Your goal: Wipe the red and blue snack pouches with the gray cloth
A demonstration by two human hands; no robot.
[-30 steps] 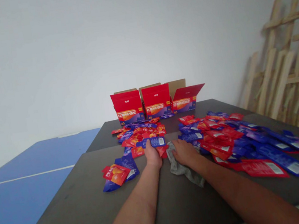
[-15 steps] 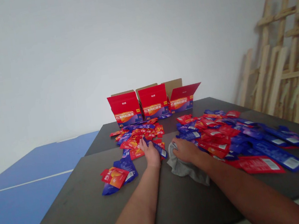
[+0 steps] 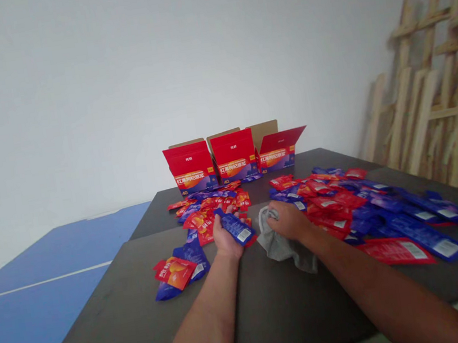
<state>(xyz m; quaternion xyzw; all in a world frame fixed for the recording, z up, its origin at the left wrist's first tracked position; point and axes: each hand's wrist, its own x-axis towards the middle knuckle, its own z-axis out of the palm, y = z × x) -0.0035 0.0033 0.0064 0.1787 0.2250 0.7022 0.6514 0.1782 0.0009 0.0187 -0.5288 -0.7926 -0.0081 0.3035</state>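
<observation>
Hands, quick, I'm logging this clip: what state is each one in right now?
Left hand: closed, holding a blue sachet.
Right hand: closed, gripping a grey cloth.

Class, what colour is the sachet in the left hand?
The sachet is blue with a white label, best seen in the head view.

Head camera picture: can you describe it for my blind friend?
The left hand holds a blue sachet; the right hand presses a grey cloth on a dark table. Red and blue sachets lie heaped, with three open red boxes.
</observation>
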